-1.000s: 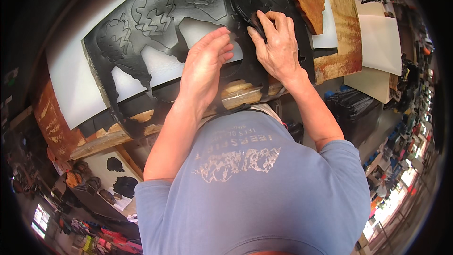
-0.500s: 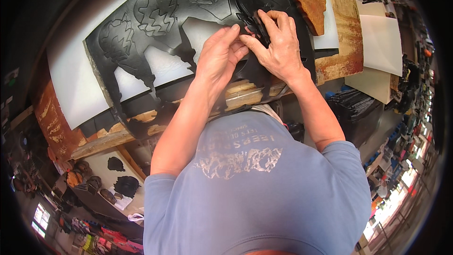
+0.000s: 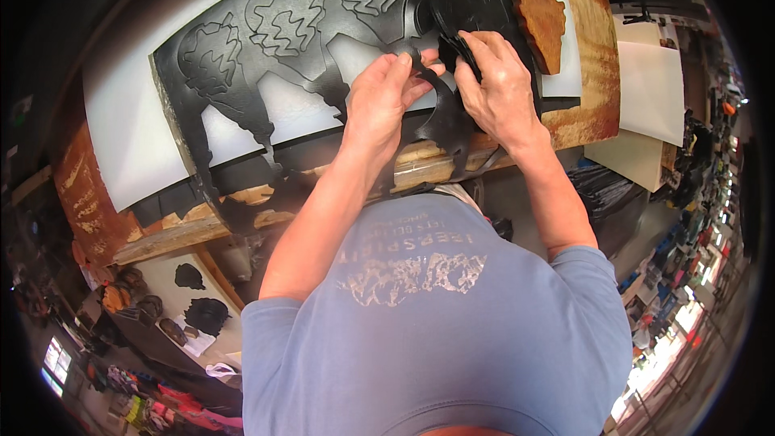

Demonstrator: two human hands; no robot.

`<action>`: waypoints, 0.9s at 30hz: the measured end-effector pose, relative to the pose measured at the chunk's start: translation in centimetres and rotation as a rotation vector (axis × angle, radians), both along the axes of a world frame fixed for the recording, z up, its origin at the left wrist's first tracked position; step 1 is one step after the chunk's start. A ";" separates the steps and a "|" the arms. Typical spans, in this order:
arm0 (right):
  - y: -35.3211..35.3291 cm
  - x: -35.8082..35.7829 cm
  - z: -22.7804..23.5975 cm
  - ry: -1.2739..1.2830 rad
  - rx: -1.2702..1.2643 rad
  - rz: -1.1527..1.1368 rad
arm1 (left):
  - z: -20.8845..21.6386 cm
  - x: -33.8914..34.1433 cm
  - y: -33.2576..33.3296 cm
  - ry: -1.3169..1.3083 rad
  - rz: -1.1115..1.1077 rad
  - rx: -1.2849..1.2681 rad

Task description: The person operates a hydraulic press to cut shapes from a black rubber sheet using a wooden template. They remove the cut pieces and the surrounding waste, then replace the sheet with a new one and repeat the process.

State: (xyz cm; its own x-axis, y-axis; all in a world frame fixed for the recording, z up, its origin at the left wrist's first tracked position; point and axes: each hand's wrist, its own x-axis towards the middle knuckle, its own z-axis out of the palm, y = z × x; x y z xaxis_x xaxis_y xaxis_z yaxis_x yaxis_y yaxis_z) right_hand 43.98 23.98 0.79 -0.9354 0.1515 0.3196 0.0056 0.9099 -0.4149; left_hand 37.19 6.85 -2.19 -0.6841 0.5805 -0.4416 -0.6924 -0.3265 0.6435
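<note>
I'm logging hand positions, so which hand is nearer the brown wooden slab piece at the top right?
Right. The right hand sits just left of the brown wooden slab piece; the left hand lies farther left.

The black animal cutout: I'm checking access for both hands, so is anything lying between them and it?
Nothing visible does. The left hand and right hand are both already on the black animal cutout, fingers pinching its dark material near the front. The brown wooden piece lies off to the right, clear of them.
</note>
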 end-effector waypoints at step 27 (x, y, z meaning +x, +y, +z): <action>4.5 2.9 -2.7 0.086 -0.858 -0.498 | 0.4 2.2 3.5 1.287 -0.226 -0.344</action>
State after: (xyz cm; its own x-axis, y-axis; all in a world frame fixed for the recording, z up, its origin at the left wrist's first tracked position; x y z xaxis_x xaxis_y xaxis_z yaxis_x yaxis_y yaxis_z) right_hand 46.88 28.46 -1.93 -0.6808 0.7322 -0.0188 0.2446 0.2031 -0.9481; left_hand 39.38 10.39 -1.80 -0.6244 0.7250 0.2907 0.4421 0.0213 0.8967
